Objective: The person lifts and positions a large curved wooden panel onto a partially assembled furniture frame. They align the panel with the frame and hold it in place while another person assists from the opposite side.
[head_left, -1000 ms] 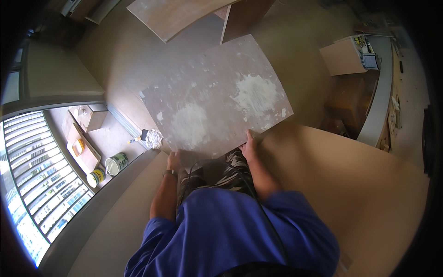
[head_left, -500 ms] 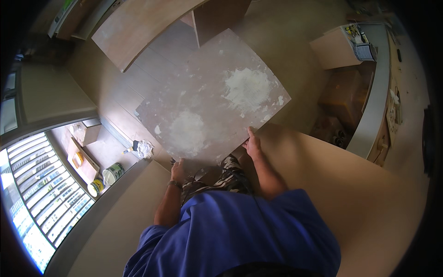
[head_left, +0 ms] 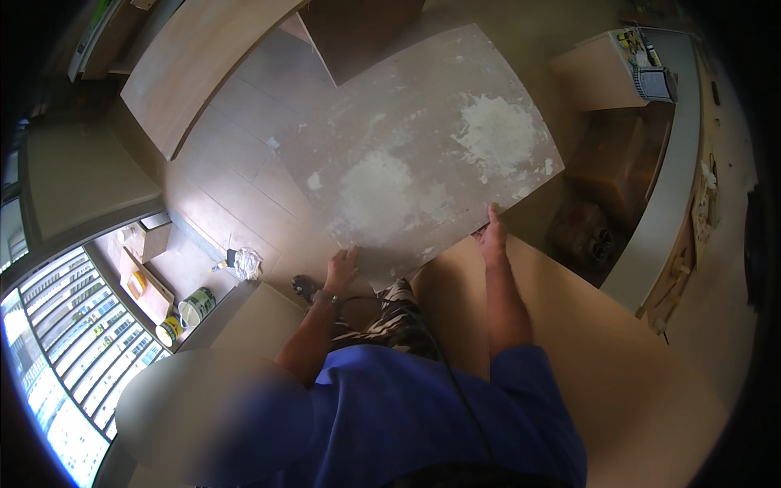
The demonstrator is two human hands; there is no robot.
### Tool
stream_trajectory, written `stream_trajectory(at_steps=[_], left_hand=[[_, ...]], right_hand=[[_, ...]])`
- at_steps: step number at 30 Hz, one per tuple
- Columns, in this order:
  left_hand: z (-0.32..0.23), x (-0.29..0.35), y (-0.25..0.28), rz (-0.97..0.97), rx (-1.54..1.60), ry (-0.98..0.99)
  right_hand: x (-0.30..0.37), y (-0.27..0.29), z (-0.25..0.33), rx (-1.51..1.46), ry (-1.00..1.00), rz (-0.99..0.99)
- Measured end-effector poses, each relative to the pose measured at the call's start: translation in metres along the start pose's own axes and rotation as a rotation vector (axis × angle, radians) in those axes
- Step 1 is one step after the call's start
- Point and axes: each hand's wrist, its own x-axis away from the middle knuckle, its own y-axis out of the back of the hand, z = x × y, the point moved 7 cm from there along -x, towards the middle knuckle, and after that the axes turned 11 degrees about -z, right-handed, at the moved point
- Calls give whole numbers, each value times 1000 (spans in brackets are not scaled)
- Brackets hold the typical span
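A large flat board (head_left: pixel 439 195), greyish brown and smeared with two big patches of white powder, is out in front of me above the tiled floor. My left hand (head_left: pixel 342 270) grips its near left edge, with the thumb side on top. On the near right edge my right hand (head_left: pixel 491 236) is closed, its thumb lying on the upper face and the other fingers mostly hidden beneath. A dark cable hangs over my patterned trousers (head_left: pixel 399 313).
A curved wooden panel (head_left: pixel 195 73) and a dark brown board (head_left: pixel 358 37) stand beyond. To the right is a bench (head_left: pixel 643 244) with a tin (head_left: pixel 653 83). At left lie a white rag (head_left: pixel 246 264) and paint buckets (head_left: pixel 195 307) near a barred window (head_left: pixel 81 350).
Both hands have carried the board to the right and slightly away from me. It now covers less of the tiles on the left. A blurred pale shape has appeared at lower left.
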Motion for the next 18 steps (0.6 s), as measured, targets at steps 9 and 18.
stream_trajectory(at_steps=[9, 18], left_hand=[[-171, -53, -170, 292, -302, -489], [-177, -81, -305, 498, 235, 225]], right_hand=[[-155, 84, 144, 24, 156, -128], [-110, 96, 165, 695, 1025, -520]])
